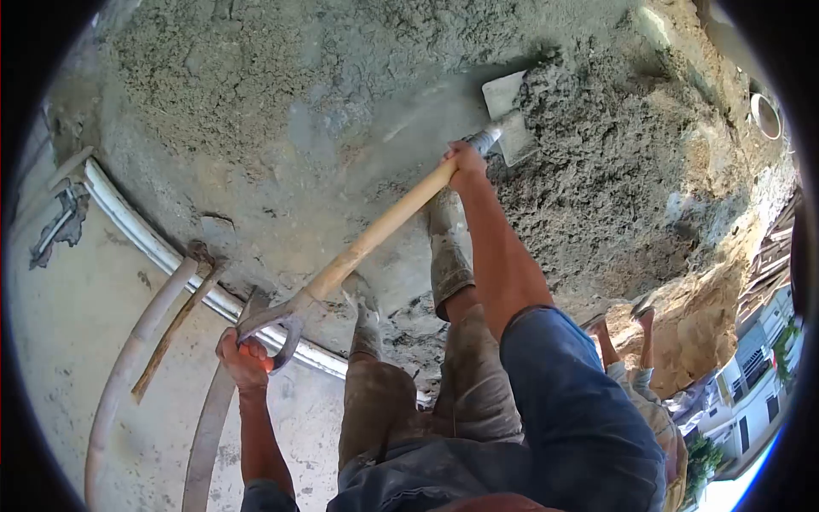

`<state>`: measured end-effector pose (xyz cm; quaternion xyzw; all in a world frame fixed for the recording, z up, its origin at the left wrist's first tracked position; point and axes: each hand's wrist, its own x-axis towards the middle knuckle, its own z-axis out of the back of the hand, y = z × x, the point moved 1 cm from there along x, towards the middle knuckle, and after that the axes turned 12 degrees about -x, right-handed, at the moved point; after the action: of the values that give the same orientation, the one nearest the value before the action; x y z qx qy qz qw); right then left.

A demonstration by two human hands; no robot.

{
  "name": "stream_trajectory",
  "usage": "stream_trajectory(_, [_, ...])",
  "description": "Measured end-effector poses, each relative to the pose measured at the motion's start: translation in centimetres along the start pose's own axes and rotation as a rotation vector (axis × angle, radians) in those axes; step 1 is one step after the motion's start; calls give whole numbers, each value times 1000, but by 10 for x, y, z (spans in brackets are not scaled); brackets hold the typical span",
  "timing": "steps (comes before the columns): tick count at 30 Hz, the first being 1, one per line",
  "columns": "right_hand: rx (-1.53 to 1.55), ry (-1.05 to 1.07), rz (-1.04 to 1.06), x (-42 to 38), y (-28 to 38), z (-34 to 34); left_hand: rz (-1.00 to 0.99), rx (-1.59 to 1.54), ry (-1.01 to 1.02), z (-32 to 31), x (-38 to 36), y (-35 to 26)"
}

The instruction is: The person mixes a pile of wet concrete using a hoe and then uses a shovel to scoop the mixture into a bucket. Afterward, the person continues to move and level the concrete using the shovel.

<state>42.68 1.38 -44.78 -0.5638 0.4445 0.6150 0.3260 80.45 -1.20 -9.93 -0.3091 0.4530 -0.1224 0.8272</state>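
A shovel [388,229] with a pale wooden shaft runs diagonally across the view. My left hand [245,358] is closed round its D-shaped handle at the lower left, where a bit of orange shows. Near the blade end, my right hand [465,162] wraps round the shaft just below the metal socket. The grey-coated blade [514,136] touches the edge of a heap of wet grey mortar mix [606,162], and part of its edge is hidden by the mix. Smeared wet mortar [426,111] covers the ground left of the blade.
My mud-caked boots [450,247] stand beside the shaft. Along the left wall lie a white pipe [141,222], a tool with a wooden handle [175,337] and a curved pole [128,375]. Another person [644,384] stands at the right. A round pipe end [765,117] is at far right.
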Motion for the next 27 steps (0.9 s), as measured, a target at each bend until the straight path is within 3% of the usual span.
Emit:
stream_trajectory(1, [24, 26, -3, -10, 12, -15, -83, -31, 52, -2, 12, -9])
stream_trajectory(5, [82, -69, 11, -58, 22, -9, -100, 95, 128, 18, 15, -28])
stream_trajectory(8, [153, -90, 4, -97, 19, 15, -84, 69, 103, 44, 12, -23])
stream_trajectory(10, [206, -43, 107, -122, 29, 45, -166, 89, 0, 49, 14, -9])
stream_trajectory(11, [268, 17, 124, -131, 37, 63, -97, 176, 301, 52, 6, -11])
stream_trajectory(12, [327, 79, 144, -139, 47, 83, -456, 570, 283, 90, 21, 16])
stream_trajectory(13, [404, 180, 212, -144, 59, 102, -133, 312, 536, 68, -9, 7])
stream_trajectory(15, [614, 481, 315, -148, 81, 141, -370, 494, 699, 25, -71, 11])
stream_trajectory(16, [744, 679, 352, -149, 91, 157, -455, 617, 939, 18, -87, 16])
stream_trajectory(18, [854, 824, 393, -175, 111, 172, -763, 848, 1289, 12, -111, 25])
stream_trajectory(19, [887, 957, 460, -189, 118, 169, -862, 888, 1276, 17, -119, 27])
stream_trajectory(20, [890, 940, 499, -201, 119, 167, -868, 878, 1317, 24, -114, 28])
stream_trajectory(22, [937, 1105, 630, -235, 107, 146, -936, 1111, 1329, 49, -96, 20])
stream_trajectory(23, [850, 1030, 641, -250, 101, 136, -832, 1151, 1376, 59, -80, 14])
stream_trajectory(24, [761, 949, 658, -265, 95, 127, -875, 1142, 1418, 72, -60, 12])
stream_trajectory(26, [621, 677, 646, -280, 76, 109, -508, 731, 1357, 107, -25, 6])
stream_trajectory(27, [549, 530, 636, -285, 62, 95, -146, 632, 1219, 110, -30, -10])
